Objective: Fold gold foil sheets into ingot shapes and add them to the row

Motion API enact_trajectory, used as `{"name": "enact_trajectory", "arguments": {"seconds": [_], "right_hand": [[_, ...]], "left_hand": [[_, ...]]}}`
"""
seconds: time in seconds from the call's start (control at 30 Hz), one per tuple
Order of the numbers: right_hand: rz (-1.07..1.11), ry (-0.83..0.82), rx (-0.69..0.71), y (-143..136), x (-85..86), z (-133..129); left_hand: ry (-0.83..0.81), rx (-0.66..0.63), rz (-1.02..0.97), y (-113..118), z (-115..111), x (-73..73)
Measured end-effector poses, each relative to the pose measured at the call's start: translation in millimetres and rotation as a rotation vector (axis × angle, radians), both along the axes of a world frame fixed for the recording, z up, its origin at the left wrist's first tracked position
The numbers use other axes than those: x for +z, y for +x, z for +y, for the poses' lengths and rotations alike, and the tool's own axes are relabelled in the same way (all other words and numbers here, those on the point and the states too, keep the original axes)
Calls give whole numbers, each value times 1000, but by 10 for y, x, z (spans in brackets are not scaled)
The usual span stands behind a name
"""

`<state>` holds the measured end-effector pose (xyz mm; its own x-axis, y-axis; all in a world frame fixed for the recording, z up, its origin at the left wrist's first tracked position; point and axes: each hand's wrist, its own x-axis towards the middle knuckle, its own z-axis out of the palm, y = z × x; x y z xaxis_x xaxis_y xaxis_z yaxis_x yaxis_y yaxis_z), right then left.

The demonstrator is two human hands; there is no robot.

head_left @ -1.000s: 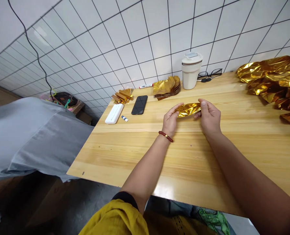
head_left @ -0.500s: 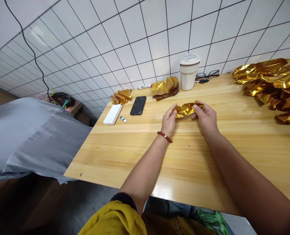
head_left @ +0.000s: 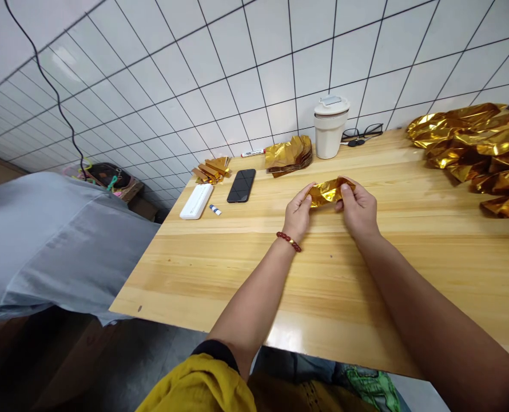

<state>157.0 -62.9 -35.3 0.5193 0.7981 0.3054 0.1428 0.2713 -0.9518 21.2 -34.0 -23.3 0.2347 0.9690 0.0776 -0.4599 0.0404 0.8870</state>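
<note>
We see the foil (head_left: pixel 326 193) stretched between the two hands, raised a little above the table (head_left: pixel 237 252) as far as we can judge. The left hand (head_left: pixel 296 216) pinches its left end, thumb on the near face; the right hand (head_left: pixel 361 212) pinches near the other end, thumb likewise in front. Both grips are narrow, closed on thin material, though we cannot tell how the fingers behind it are set.

What has changed over the last second is mostly on the right: that thumb has come inward along the foil, so the hands are nearer each other, and the piece, which looked more tapered, now shows a flatter, band-like face. The left grip looks much the same. We take this as a change of hold and shape, with the foil under control at both ends.

Beyond the grip and slightly left lies the stack (head_left: pixel 287 154); almost straight beyond stands the cup (head_left: pixel 329 134). Well to the right of the grip is the gold heap (head_left: pixel 464 134), and to its left the phone (head_left: pixel 241 186), all apart from the hands.
</note>
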Motion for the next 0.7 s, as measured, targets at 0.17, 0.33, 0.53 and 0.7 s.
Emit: {"name": "enact_trajectory", "arguments": {"seconds": [0.17, 0.33, 0.53, 0.7], "right_hand": [[-53, 26, 33, -6, 13, -10], [-14, 34, 114, -75, 72, -40], [-68, 4, 158, -100, 49, -37], [33, -10, 173, -64, -1, 7]], "left_hand": [[-26, 14, -53, 2, -21, 46], [-130, 175, -136, 33, -47, 109], [-77, 223, -81, 78, -77, 90], [-5, 209, -22, 87, -115, 80]]}}
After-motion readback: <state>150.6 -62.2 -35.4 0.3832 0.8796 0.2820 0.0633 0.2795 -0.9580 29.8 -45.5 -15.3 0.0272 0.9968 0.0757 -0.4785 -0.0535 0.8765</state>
